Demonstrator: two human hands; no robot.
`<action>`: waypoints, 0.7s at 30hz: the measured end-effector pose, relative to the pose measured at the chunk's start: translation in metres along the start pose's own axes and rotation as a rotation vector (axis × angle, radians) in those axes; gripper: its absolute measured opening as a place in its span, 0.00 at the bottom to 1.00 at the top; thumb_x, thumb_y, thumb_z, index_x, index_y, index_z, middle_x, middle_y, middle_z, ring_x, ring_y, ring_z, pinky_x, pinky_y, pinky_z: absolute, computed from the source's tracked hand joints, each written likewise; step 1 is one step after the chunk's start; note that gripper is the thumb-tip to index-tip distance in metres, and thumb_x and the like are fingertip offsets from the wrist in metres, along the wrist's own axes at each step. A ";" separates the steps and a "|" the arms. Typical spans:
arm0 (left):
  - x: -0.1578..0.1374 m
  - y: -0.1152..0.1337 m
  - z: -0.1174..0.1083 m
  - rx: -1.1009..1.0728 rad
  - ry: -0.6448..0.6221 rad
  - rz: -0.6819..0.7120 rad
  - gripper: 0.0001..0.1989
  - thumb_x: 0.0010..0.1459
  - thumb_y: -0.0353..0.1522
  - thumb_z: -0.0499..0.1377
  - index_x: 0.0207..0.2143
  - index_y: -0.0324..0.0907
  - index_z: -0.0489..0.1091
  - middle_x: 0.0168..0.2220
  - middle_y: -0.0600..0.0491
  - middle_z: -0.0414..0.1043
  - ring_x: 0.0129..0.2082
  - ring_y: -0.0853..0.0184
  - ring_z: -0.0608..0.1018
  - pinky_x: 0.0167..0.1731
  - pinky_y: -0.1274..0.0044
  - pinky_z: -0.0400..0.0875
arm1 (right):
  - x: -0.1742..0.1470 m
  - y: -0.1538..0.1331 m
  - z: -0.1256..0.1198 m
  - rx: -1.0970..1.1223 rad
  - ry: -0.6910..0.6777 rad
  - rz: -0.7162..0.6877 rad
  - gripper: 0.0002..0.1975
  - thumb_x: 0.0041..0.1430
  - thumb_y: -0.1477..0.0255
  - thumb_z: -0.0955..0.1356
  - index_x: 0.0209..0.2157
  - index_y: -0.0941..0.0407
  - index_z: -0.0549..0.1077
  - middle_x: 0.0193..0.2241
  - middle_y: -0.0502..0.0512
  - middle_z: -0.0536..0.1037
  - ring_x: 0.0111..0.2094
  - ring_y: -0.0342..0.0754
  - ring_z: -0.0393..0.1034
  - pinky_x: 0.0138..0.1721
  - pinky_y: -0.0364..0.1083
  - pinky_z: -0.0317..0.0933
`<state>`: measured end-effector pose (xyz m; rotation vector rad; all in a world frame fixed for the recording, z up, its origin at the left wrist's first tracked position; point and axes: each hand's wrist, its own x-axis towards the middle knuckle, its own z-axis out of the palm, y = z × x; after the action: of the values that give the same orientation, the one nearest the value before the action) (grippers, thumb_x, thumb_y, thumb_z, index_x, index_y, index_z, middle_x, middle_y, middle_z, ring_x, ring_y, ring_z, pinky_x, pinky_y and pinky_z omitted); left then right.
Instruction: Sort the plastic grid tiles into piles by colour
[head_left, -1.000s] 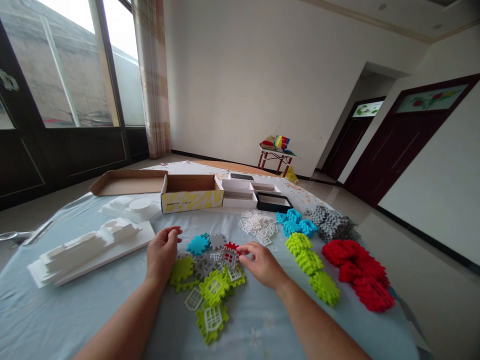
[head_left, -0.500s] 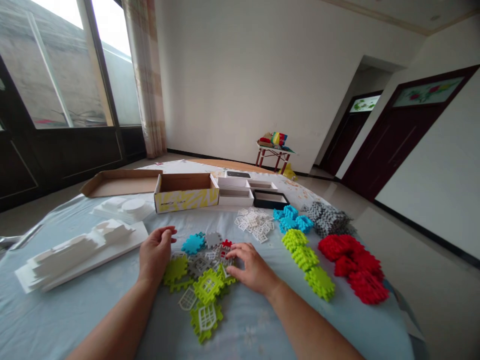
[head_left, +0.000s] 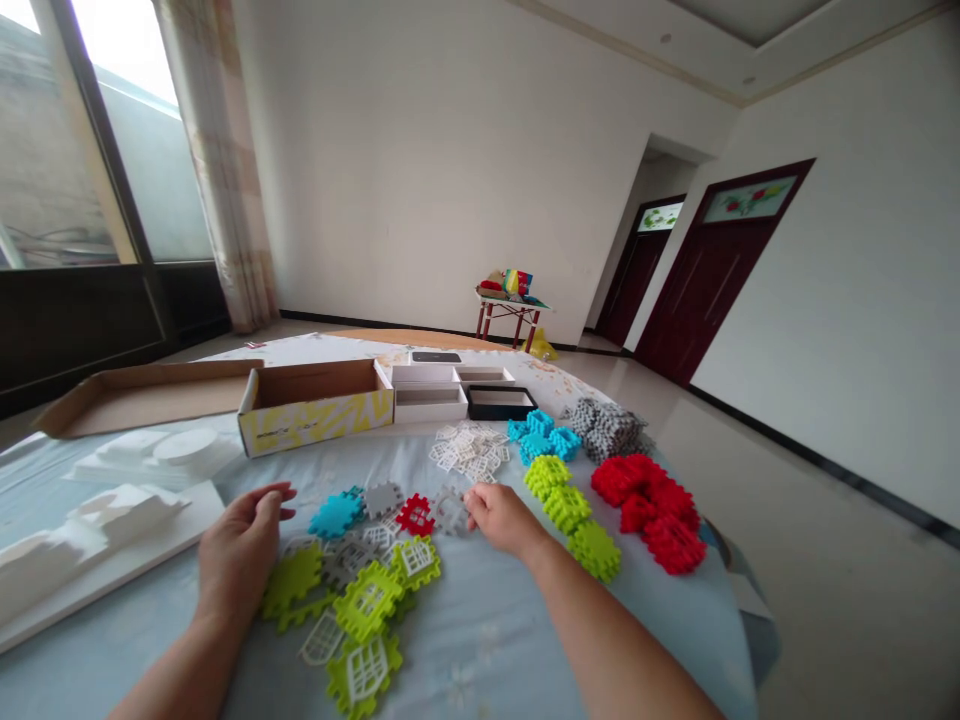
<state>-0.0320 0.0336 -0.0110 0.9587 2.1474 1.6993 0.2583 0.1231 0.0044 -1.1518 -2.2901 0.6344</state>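
Observation:
My right hand (head_left: pixel 499 515) has its fingers closed on the edge of a grey toothed interlocking tile (head_left: pixel 451 512) with an opening in it. Beside that tile lies a red toothed tile (head_left: pixel 415 515). My left hand (head_left: pixel 244 540) hovers at the left of the loose pile, fingers loosely bent and apart from the thumb, nothing visible in them. Closest to it are a plain green tile (head_left: pixel 292 580) and a blue tile (head_left: pixel 336 513). Green tiles with white lattice inserts (head_left: pixel 370 600) lie between my forearms. A loose white lattice piece (head_left: pixel 323 638) rests on the cloth.
Sorted stacks of green (head_left: pixel 568 508), red (head_left: pixel 651 508), blue (head_left: pixel 537 440) and grey tiles (head_left: pixel 609 428) stand at the right. White lattice pieces (head_left: pixel 469 450) are heaped behind the pile. Further back are a cardboard box (head_left: pixel 319 420) and small trays (head_left: pixel 430 402). White foam forms (head_left: pixel 112 545) lie left.
My right hand has drawn a grey tile rightward out of the pile and now grips it. The red tile shows more fully. The camera view has turned right.

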 end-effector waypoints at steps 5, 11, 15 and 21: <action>0.000 0.001 0.001 0.001 0.005 -0.002 0.17 0.48 0.41 0.51 0.35 0.40 0.70 0.34 0.50 0.74 0.30 0.65 0.75 0.34 0.76 0.66 | 0.001 0.008 0.006 -0.111 0.125 0.000 0.11 0.57 0.67 0.62 0.37 0.57 0.72 0.31 0.57 0.76 0.35 0.48 0.69 0.37 0.43 0.60; 0.001 0.001 -0.001 0.001 -0.012 -0.023 0.17 0.47 0.41 0.51 0.36 0.41 0.70 0.34 0.51 0.74 0.31 0.65 0.75 0.34 0.76 0.66 | -0.002 0.003 0.011 -0.135 0.097 -0.044 0.23 0.45 0.60 0.70 0.42 0.56 0.70 0.40 0.58 0.72 0.44 0.52 0.65 0.47 0.48 0.58; 0.000 0.003 -0.001 -0.001 -0.018 -0.043 0.18 0.47 0.42 0.51 0.36 0.41 0.69 0.35 0.51 0.73 0.32 0.65 0.75 0.35 0.76 0.65 | -0.002 0.005 0.016 -0.137 0.078 -0.064 0.22 0.44 0.67 0.70 0.43 0.57 0.70 0.40 0.58 0.72 0.45 0.53 0.64 0.48 0.49 0.58; -0.001 0.005 -0.003 0.090 -0.015 -0.030 0.18 0.47 0.43 0.50 0.35 0.43 0.70 0.32 0.52 0.74 0.32 0.63 0.75 0.35 0.74 0.66 | -0.001 0.001 0.010 -0.026 0.095 -0.058 0.24 0.41 0.71 0.71 0.44 0.58 0.69 0.39 0.57 0.71 0.41 0.50 0.65 0.46 0.48 0.60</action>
<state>-0.0308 0.0313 -0.0059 0.9544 2.2337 1.5890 0.2530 0.1212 -0.0041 -1.0995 -2.2488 0.5187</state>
